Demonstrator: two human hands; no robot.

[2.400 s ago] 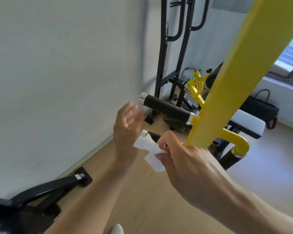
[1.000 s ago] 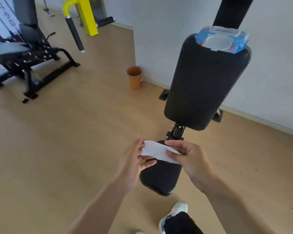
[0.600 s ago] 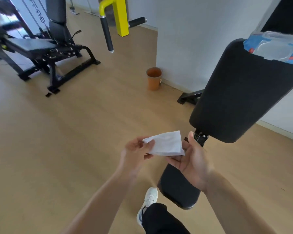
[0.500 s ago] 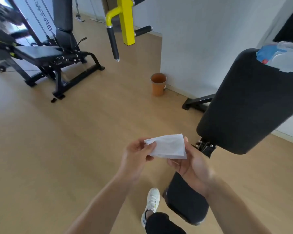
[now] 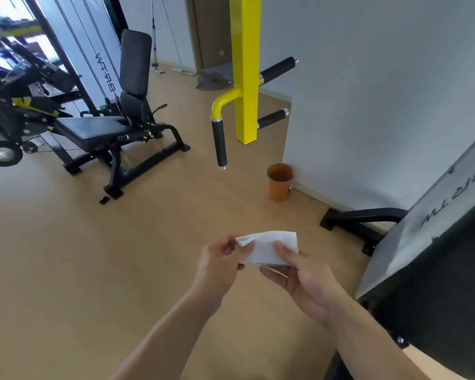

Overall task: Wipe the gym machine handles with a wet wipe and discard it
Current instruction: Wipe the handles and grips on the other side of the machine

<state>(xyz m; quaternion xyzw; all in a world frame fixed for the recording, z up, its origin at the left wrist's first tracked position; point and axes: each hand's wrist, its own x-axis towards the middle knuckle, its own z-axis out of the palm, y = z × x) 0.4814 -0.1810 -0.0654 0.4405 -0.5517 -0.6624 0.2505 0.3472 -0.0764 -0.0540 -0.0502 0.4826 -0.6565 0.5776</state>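
I see the wet wipe (image 5: 269,249), white and folded into a rough flat rectangle, pinched between my left hand (image 5: 221,263) at its left corner and my right hand (image 5: 302,275), whose thumb lies on its top. Well beyond my hands hang the machine handles: a black grip (image 5: 220,144) pointing down from a yellow curved arm, and two black grips (image 5: 278,69) sticking out sideways. The orange bin (image 5: 279,183) stands on the floor past my right hand, by the wall.

Both hands, left hand (image 5: 220,263) and right hand (image 5: 303,278), pinch a white wet wipe (image 5: 269,246); an orange bin (image 5: 279,182) stands at twelve o'clock; yellow machine handles (image 5: 220,142) hang beyond.
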